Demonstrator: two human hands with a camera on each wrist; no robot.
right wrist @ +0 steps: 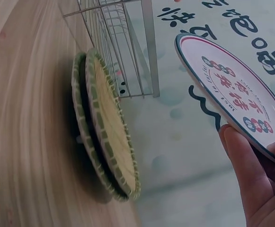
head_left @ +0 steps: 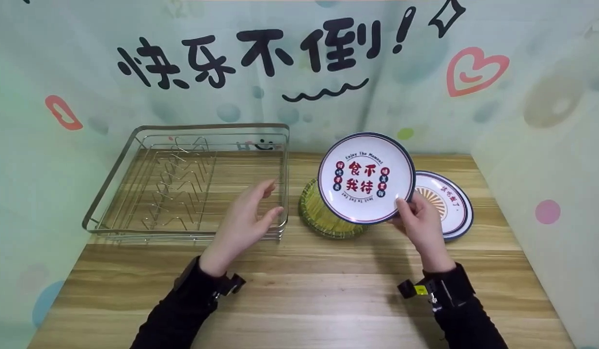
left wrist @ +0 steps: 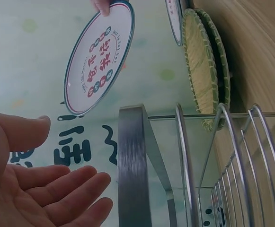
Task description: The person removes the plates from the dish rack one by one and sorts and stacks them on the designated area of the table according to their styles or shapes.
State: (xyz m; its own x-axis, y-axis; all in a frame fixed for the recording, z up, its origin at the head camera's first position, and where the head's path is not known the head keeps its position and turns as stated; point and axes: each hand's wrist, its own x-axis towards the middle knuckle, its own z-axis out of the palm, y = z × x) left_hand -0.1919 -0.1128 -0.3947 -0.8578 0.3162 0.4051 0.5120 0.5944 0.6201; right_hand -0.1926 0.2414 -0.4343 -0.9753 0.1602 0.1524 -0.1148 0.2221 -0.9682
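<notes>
My right hand (head_left: 422, 225) pinches the lower right rim of a white plate (head_left: 365, 208) with a dark blue edge and red and black lettering. The plate is lifted and tilted, its printed face toward the head camera. In the right wrist view the thumb and fingers (right wrist: 243, 161) show on its rim. My left hand (head_left: 241, 223) holds nothing, its fingers relaxed and spread from the thumb. It hovers by the right front part of a metal wire dish rack (head_left: 183, 232); the left wrist view shows the rack's flat rim (left wrist: 133, 170) beside the fingers.
Behind the lifted plate, round woven green-and-yellow trays (right wrist: 111, 127) lie stacked on the wooden table (head_left: 319, 300). More blue-rimmed plates (head_left: 457, 213) rest to the right. Wire dividers (head_left: 176, 184) stand inside the rack. A printed cloth (head_left: 328, 106) closes off the back and sides.
</notes>
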